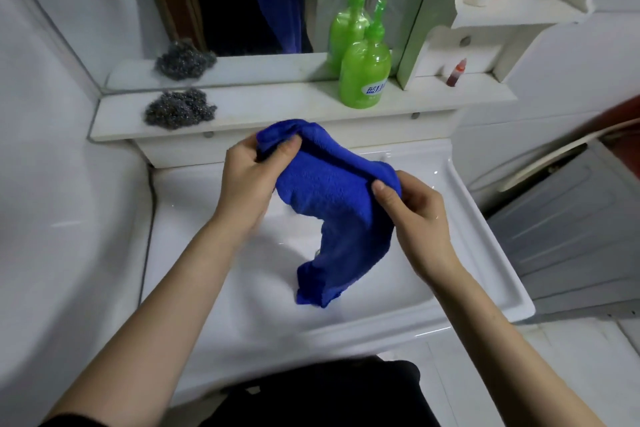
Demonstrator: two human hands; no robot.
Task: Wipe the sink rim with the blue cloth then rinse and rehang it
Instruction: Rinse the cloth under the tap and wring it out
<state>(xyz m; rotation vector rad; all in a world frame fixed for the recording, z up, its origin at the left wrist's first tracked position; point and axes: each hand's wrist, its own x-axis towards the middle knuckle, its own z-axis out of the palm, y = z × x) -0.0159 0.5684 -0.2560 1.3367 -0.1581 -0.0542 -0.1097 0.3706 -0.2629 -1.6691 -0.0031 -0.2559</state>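
A: Where is the cloth (332, 198)?

B: Up in the air over the sink (460, 198), held by both hands. The left hand (247, 184) pinches its upper left corner, thumb on top and fingers curled under. The right hand (415, 215) grips the right edge, thumb pressed on the fabric.

A: Does it touch the basin?

B: The lower end hangs down toward the bowl; whether it touches cannot be told.

A: What stands behind?

B: A shelf (277, 107) under the mirror (221, 3). A steel scourer (180, 109) lies at its left, a green pump bottle (365, 69) stands at its right, and a small red bottle (456, 72) stands further right. The mirror shows the hands and cloth again.
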